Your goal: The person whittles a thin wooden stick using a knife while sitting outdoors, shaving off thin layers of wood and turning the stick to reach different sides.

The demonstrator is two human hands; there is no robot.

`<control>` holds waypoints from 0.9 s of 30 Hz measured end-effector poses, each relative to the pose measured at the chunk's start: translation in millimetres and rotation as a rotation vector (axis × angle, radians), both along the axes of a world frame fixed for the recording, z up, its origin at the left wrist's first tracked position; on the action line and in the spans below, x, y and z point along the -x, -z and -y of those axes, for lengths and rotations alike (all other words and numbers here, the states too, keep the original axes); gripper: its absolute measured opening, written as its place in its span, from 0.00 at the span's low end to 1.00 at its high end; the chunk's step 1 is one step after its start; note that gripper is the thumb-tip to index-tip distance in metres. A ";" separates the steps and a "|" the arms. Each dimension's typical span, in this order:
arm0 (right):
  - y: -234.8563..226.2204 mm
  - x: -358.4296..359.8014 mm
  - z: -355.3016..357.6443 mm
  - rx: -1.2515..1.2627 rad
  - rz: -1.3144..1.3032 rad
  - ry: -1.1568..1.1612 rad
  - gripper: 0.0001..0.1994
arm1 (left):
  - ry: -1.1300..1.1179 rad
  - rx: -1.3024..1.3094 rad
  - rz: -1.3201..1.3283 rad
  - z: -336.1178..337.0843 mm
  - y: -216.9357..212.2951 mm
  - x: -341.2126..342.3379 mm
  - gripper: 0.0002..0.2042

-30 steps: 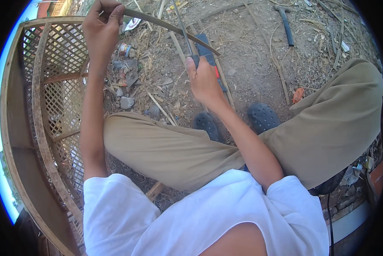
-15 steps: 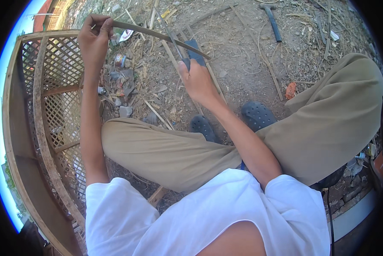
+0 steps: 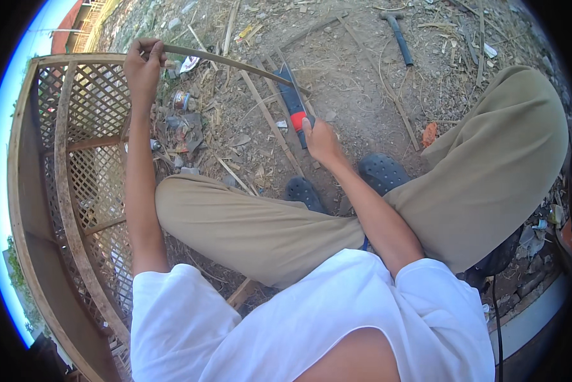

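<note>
Head view: the right hand (image 3: pixel 324 141), gripping a slim metal-bladed knife (image 3: pixel 300 95), has shifted right along the thin, flat wooden strip (image 3: pixel 228 62) the left hand (image 3: pixel 144 67) pinches.

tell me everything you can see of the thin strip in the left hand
The thin strip is long, flat and brownish, apparently wood or bamboo, and looks slightly bowed. The left hand pinches one end; from there it slants down to the right. Near its far end it crosses, in view, the knife in the right hand; whether they touch is unclear.
</note>
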State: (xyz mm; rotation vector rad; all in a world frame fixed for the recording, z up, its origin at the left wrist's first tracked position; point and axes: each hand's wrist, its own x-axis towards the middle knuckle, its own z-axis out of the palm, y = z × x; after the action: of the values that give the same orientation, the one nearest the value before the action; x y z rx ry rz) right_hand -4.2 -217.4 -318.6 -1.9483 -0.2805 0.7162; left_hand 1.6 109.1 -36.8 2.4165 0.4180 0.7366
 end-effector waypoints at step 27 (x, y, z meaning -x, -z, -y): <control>-17.3 -70.2 45.2 -0.217 0.168 0.568 0.21 | -0.117 -0.250 0.568 63.4 -87.9 25.4 0.11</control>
State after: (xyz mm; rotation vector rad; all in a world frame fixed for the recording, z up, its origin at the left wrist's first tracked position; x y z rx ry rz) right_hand 66.0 -262.6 -301.3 -1.7586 0.0963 0.1441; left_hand -23.8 45.7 51.1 2.2748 0.2440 1.5471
